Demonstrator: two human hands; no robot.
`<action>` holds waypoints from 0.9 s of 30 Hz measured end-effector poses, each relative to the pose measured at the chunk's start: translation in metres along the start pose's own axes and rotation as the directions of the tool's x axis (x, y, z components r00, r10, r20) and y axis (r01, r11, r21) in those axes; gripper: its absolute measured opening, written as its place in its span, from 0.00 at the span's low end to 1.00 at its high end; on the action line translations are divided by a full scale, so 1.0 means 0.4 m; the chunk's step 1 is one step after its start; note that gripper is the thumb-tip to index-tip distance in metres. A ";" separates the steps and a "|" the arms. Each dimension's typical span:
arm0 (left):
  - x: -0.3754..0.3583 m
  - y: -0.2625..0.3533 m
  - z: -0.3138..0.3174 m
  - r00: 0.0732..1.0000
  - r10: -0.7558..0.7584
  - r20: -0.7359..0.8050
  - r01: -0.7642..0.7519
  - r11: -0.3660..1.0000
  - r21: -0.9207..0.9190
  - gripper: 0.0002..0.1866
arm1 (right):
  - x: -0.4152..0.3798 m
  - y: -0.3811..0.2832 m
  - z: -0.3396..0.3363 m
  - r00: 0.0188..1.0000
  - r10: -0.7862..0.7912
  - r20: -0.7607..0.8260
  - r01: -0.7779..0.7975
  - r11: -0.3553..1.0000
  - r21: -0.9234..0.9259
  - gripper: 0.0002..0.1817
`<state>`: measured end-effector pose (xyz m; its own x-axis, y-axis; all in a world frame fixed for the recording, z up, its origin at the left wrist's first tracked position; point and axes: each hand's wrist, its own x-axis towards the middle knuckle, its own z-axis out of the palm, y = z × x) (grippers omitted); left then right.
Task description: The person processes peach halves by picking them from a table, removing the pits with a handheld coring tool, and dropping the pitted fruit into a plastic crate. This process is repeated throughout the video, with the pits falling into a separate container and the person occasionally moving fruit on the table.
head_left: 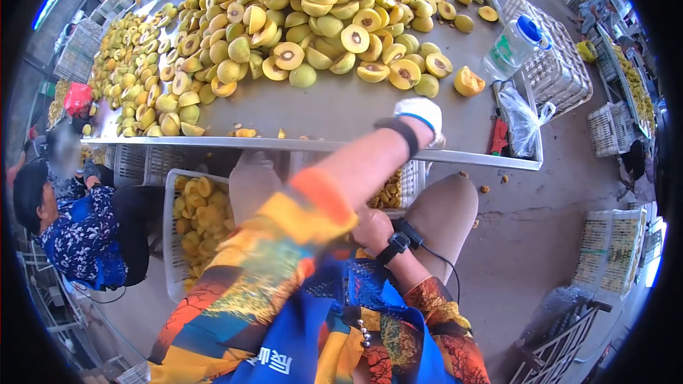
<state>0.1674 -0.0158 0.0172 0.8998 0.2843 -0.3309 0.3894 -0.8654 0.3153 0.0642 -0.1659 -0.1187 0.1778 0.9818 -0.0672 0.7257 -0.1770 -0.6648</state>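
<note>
My left hand [418, 115], in a white glove, reaches across my body to the near right edge of the metal table [306, 117]. It looks curled, but its fingertips are turned away from view. My bare right hand [372, 230] is low in front of my lap, beneath the left forearm, and seems closed; the forearm covers part of it. A large heap of halved yellow-green fruit [320, 11], like peaches or apricots, covers the table's far side, with brown pits in many halves. One rough-cut piece of fruit [469, 82] lies apart, beyond my left hand.
A blue-lidded plastic jug [514, 46], a clear plastic bag [523, 121] and a red item [499, 135] stand or lie at the table's right end. A crate of fruit [178, 242] is by my left leg. A seated person [82, 227] is at left. White crates [551, 57] stand right.
</note>
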 end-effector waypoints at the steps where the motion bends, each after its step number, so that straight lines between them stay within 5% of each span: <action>1: 0.065 0.003 0.070 0.997 -0.076 -0.018 0.076 0.997 0.019 0.15 | -0.013 0.038 0.030 0.998 -0.063 0.011 0.063 0.998 -0.015 0.13; 4: 0.128 0.006 0.122 0.987 -0.155 -0.039 0.155 0.988 -0.008 0.14 | -0.057 0.062 0.031 0.972 -0.118 -0.204 0.145 0.982 0.124 0.14; 6: 0.131 -0.017 0.116 0.988 -0.153 -0.022 0.154 0.987 0.051 0.18 | -0.066 0.023 -0.006 0.984 0.156 -0.084 -0.145 0.982 0.117 0.15; 8: 0.051 -0.065 0.022 0.997 -0.074 0.005 0.074 0.995 -0.068 0.19 | -0.072 -0.025 -0.062 0.966 0.256 -0.049 -0.247 0.960 0.133 0.16; 9: 0.015 -0.108 0.002 0.999 -0.033 -0.039 0.019 0.947 -0.320 0.21 | -0.081 -0.053 -0.098 0.970 0.230 -0.074 -0.215 0.962 0.170 0.16; 10: -0.019 -0.154 -0.011 0.996 -0.004 -0.093 -0.047 0.839 -0.542 0.23 | -0.085 -0.064 -0.112 0.973 0.207 -0.101 -0.182 0.960 0.213 0.16; 12: -0.105 -0.235 -0.009 0.997 0.055 -0.058 -0.068 0.201 -0.977 0.24 | -0.090 -0.077 -0.121 0.970 0.200 -0.140 -0.143 0.931 0.337 0.13; 14: -0.199 -0.266 0.006 0.976 0.055 -0.213 -0.187 -0.296 -0.937 0.24 | -0.073 -0.090 -0.126 0.961 0.199 -0.194 -0.136 0.946 0.295 0.12; 15: -0.220 -0.281 0.043 0.971 -0.072 -0.227 -0.236 -0.430 -0.872 0.22 | -0.051 -0.128 -0.162 0.962 0.112 -0.251 -0.059 0.976 0.209 0.11; 16: -0.275 -0.271 0.040 0.977 -0.139 -0.159 -0.209 -0.513 -0.833 0.21 | -0.032 -0.124 -0.143 0.937 0.256 -0.239 -0.190 0.945 0.268 0.10; 18: -0.300 -0.285 0.090 0.978 -0.179 -0.109 -0.200 -0.640 -0.742 0.19 | 0.001 -0.146 -0.158 0.949 0.231 -0.214 -0.172 0.950 0.260 0.11; 21: -0.334 -0.258 0.149 0.910 -0.409 -0.072 -0.310 -0.554 -0.773 0.16 | 0.040 -0.155 -0.138 0.939 0.219 -0.264 -0.178 0.969 0.171 0.12; 27: -0.346 -0.221 0.204 0.825 -0.553 -0.120 -0.345 -0.324 -0.881 0.20 | 0.059 -0.172 -0.145 0.887 0.364 -0.283 -0.322 0.928 0.186 0.14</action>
<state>-0.0074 -0.0122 -0.0374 0.5504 0.7622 -0.3409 -0.2630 0.5458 0.7956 0.0568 -0.1347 -0.0315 0.6099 0.7872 -0.0914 0.4929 -0.4672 -0.7341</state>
